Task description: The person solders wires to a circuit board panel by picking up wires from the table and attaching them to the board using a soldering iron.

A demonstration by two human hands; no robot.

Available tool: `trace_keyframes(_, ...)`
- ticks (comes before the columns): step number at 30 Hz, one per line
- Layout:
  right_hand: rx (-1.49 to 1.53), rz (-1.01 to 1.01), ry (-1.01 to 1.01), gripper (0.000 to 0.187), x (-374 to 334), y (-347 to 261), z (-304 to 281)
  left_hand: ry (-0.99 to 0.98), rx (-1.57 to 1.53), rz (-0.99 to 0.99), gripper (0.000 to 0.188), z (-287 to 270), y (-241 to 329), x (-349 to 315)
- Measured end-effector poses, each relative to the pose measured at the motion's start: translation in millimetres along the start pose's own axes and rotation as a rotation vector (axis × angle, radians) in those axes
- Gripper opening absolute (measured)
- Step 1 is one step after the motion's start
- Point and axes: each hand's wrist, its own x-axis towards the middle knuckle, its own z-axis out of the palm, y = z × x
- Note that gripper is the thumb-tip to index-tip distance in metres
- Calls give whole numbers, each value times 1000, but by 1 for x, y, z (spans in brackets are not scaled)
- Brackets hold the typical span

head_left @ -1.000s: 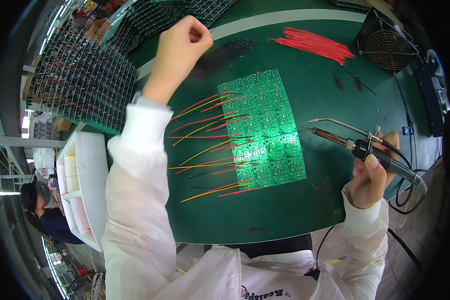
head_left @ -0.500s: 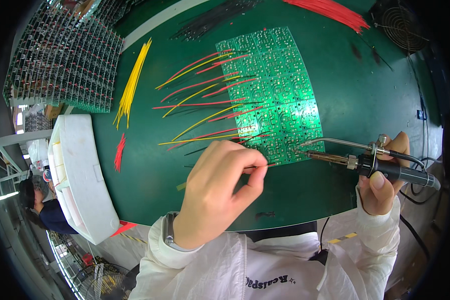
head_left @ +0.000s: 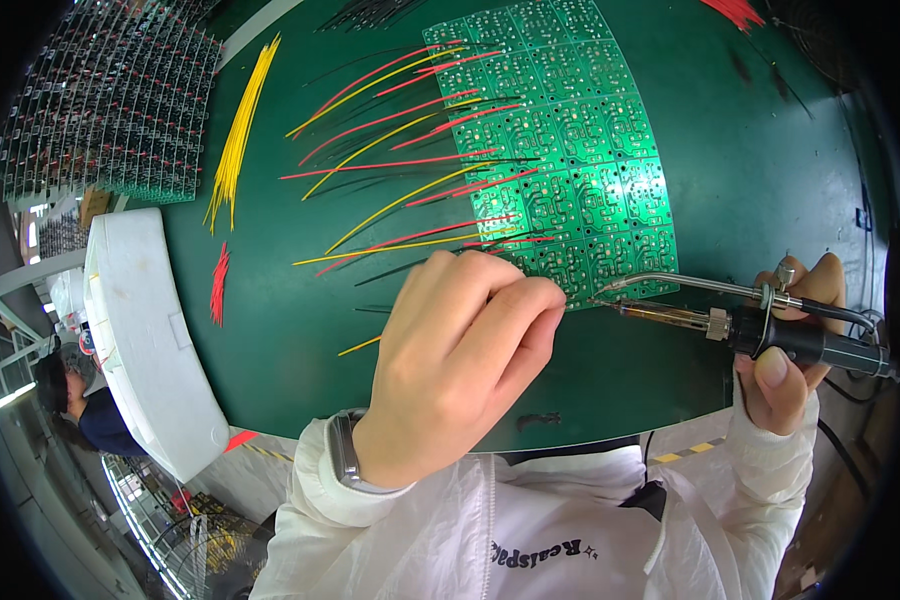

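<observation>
My left hand is closed in a pinch at the near edge of a green circuit board panel. A yellow wire sticks out behind that hand, in line with the pinch; the fingers hide its other end. My right hand grips a black soldering iron with a curved metal solder-feed tube clamped on it. The iron's tip and the tube's end meet over the panel's near edge, just right of my left fingertips. Several red, yellow and black wires fan leftward from the panel's left side.
Bundles of yellow wires, short red wires and black wires lie on the green table. Stacked circuit boards stand far left, beyond a white foam box. A person is at the left edge.
The panel and table sit higher in the picture. My left fingers have moved right to the panel's near edge, close to the iron's tip. My right hand still grips the iron.
</observation>
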Motion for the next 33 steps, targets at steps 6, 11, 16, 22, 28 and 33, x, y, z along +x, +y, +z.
trace_keyframes(6, 13, -4, -8, 48, 0, 5, 0, 30, 0, 22, 25, 2, -5, -1)
trace_keyframes(11, -12, 9, -20, 48, 1, 3, 0, 1, -27, -7, 25, 1, -4, 0)
trace_keyframes(16, -48, 17, -30, 47, 2, 1, 3, -26, -58, -37, 25, 1, -5, -1)
trace_keyframes(22, -51, 18, -49, 46, 1, 3, 5, -29, -84, -88, 24, 0, -4, -1)
trace_keyframes(28, -73, 8, -59, 46, 1, 5, 3, -29, -89, -48, 24, -1, -6, -1)
trace_keyframes(33, -74, 18, -28, 47, 1, 4, 6, -25, -97, -52, 25, -1, -7, -1)
